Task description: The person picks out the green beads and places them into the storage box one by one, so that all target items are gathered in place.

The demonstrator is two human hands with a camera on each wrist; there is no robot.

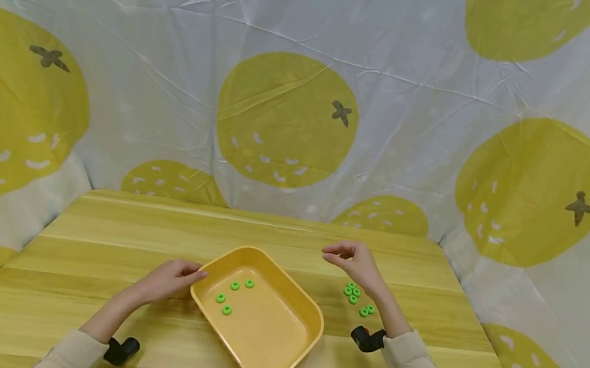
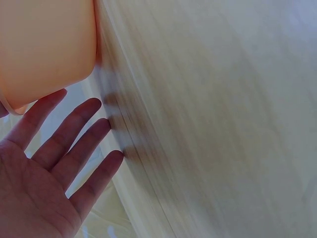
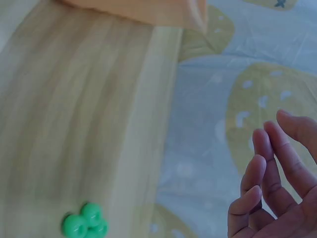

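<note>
A yellow-orange plastic basin (image 1: 270, 338) stands on the table, turned at an angle, with several small green rings (image 1: 221, 298) lying in its left part. My left hand (image 1: 168, 282) pinches its left rim between thumb and index finger. In the left wrist view the other fingers (image 2: 74, 131) spread below the basin wall (image 2: 47, 44). My right hand (image 1: 357, 265) is raised above the table, right of the basin. Its thumb and fingertips (image 3: 282, 116) are close but apart, with nothing seen between them. Several more green rings (image 1: 353, 300) lie below that hand.
The wooden table (image 1: 142, 225) ends at a hanging cloth (image 1: 393, 129) printed with big yellow fruit. The cloth also hangs along both sides. Black devices (image 1: 366, 339) are worn on both wrists.
</note>
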